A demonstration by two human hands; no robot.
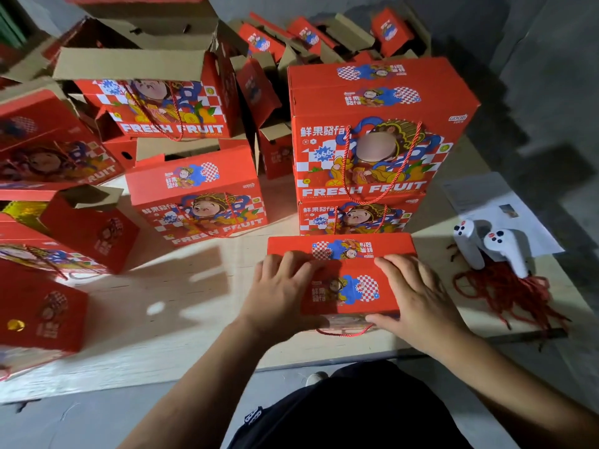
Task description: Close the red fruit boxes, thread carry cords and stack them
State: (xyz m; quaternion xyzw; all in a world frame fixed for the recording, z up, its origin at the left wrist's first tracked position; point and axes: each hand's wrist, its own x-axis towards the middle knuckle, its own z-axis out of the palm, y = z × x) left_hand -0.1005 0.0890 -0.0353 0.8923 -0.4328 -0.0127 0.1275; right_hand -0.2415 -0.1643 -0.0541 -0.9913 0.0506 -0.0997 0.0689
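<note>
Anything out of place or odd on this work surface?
Yes: two white game-style controllers lie on the loose red cords right of the box under both hands, unrelated to packing. Behind, open boxes sit tipped in a jumble.

We see 2 bare forearms rising from the bottom of the frame toward its lower centre. Our left hand (278, 290) lies palm down, fingers spread and pointing up the frame. Our right hand (418, 296) lies flat too, fingers reaching left, thumb tucked low at its near edge.
</note>
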